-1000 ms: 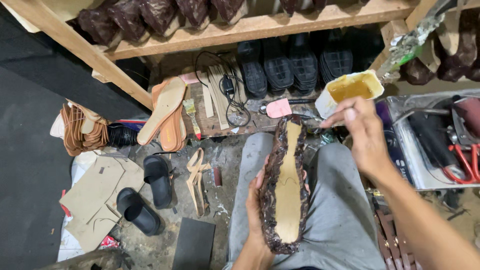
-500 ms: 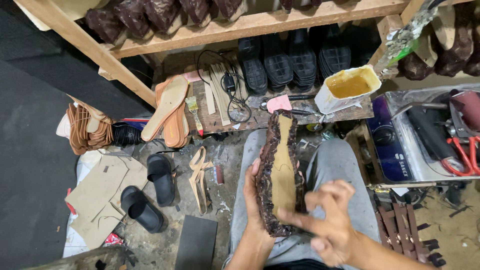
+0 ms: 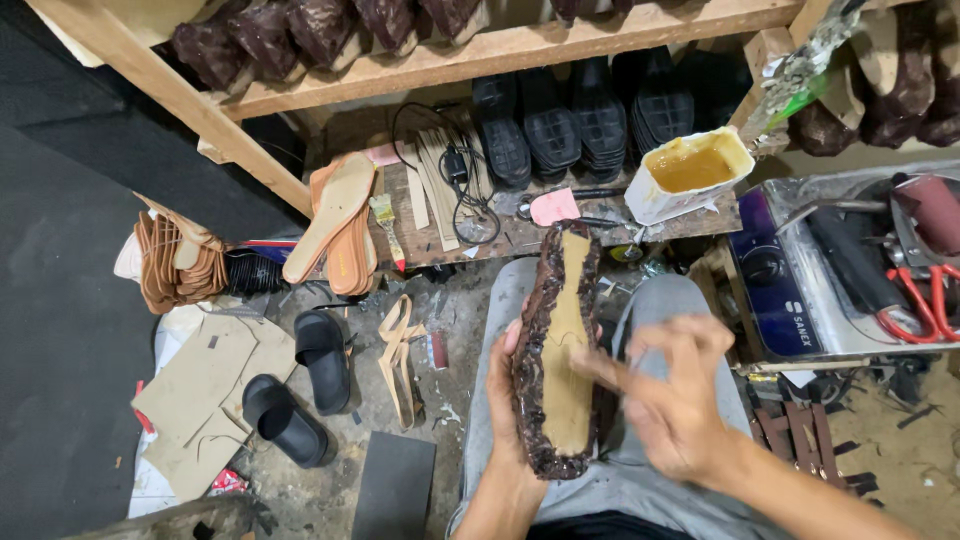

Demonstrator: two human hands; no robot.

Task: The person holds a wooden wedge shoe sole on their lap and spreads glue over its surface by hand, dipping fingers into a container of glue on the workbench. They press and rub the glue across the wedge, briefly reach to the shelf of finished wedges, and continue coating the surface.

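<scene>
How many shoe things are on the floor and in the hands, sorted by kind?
Black slide sandals on the floor: 2
Tan soles leaning at the bench: 2
Dark shoe piece with tan insole, held by the left hand with the right hand at it: 1
Total: 5

Shoe (image 3: 558, 350): dark brown mottled upper, tan insole. Trousers (image 3: 650, 320): light grey. Tub (image 3: 690, 175): white, holding amber glue. Slides (image 3: 300, 390): plain black. Soles (image 3: 335, 225): tan and orange. Cardboard (image 3: 200, 400): pale brown. Shelf (image 3: 480, 50): light wood, above black treaded soles (image 3: 580, 125).
</scene>
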